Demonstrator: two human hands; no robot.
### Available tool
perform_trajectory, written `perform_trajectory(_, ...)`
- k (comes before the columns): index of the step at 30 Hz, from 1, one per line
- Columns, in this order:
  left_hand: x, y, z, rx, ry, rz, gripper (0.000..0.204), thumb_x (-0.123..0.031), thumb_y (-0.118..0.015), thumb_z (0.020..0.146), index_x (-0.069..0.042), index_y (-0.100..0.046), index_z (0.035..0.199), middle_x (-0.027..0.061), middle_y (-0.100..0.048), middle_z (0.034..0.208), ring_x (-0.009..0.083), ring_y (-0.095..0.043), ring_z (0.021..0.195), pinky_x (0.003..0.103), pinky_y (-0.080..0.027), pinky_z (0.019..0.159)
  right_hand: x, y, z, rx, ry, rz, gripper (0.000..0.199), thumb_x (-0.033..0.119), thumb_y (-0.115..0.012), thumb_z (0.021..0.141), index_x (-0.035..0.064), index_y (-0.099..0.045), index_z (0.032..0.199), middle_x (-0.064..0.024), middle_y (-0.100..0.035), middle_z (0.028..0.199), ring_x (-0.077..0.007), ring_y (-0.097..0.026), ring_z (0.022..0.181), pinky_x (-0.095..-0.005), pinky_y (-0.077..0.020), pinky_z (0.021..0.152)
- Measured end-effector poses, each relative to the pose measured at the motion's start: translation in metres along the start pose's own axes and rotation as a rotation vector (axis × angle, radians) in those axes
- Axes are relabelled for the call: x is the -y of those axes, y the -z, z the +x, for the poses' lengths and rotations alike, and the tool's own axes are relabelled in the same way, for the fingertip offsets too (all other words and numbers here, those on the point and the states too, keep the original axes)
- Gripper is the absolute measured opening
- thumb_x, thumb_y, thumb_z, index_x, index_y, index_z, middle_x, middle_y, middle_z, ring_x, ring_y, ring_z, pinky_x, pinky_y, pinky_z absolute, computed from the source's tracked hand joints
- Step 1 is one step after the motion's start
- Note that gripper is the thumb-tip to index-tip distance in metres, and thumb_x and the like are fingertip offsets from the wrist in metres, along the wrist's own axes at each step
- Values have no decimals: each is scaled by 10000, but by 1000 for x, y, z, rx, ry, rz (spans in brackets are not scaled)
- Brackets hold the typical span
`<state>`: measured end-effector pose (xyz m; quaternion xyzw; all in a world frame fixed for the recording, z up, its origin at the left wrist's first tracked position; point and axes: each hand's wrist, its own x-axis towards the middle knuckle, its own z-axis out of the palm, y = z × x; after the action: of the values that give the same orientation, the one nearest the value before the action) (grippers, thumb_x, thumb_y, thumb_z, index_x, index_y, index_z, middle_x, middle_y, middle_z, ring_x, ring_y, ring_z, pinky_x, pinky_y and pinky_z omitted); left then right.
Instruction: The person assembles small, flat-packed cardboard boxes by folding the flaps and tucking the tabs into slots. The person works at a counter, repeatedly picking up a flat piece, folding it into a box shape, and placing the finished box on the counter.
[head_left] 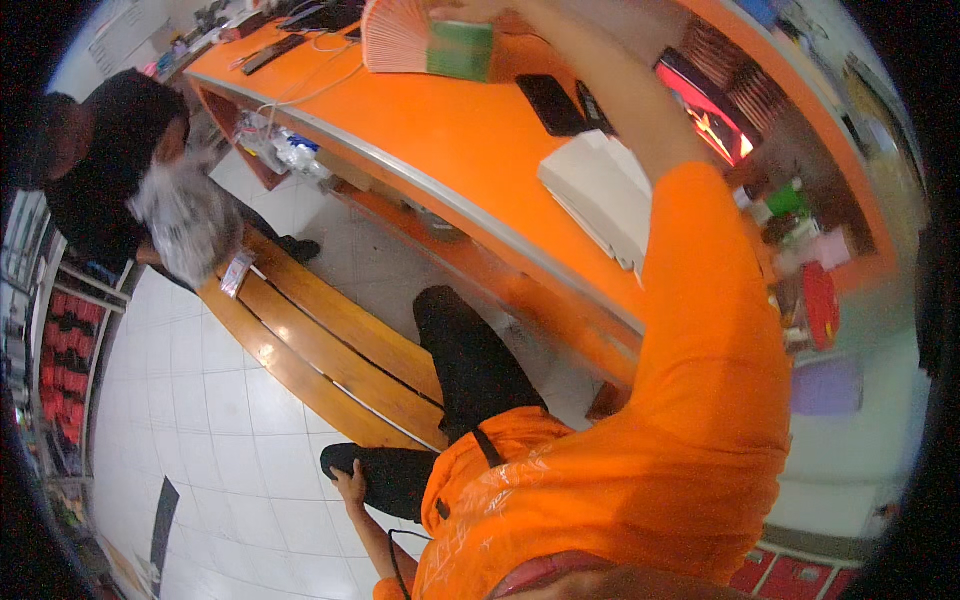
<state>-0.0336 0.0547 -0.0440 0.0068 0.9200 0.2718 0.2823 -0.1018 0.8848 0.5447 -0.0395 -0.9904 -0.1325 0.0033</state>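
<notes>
At the top edge, my right hand [475, 10] reaches over the orange table [400, 130] to a fanned stack of pale pink slips [395, 38] and a green block or packet [461, 50] beside it. It seems to touch them; its fingers are partly cut off and blurred, so their grip is unclear. My left hand [350, 485] rests on my black-trousered knee with fingers apart, holding nothing. Under my right forearm lies a white stack of paper or flat packets [600, 190]. Between it and the slips lie a black phone [550, 105] and a small dark device [593, 105].
A slatted wooden bench [330, 345] runs under me. At its far end another person [105, 170] in black handles a clear plastic bag [188, 220]. A lit red screen [705, 105] and small containers [785, 200] line the right side. Cables [320, 90] cross the table.
</notes>
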Motion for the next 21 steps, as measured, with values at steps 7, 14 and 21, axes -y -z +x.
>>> perform_trajectory(7,-11,9,29,-2,222,266,1169,-724,-612,780,-42,-59,1552,501,-165,1418,649,-275,1301,610,-316,1081,119,41,-154,228,-323,191,491,529,-671,842,57,-608,959,-153,-656,860,-253,-633,780,-391,-505,686)
perform_trajectory(14,0,1,41,-18,136,319,1200,-772,-601,751,-45,-78,1548,513,-204,1390,650,-359,1246,615,-364,1038,159,-22,-256,435,-464,309,736,676,-759,681,-17,-567,521,-102,-541,505,-232,-551,456,-406,-475,472)
perform_trajectory(21,-2,6,34,-18,146,263,1179,-786,-582,754,-75,-95,1558,475,-254,1398,610,-398,1245,581,-395,1026,155,-29,-277,393,-390,531,571,501,-694,803,-56,-651,686,-183,-611,618,-256,-540,530,-428,-403,526)
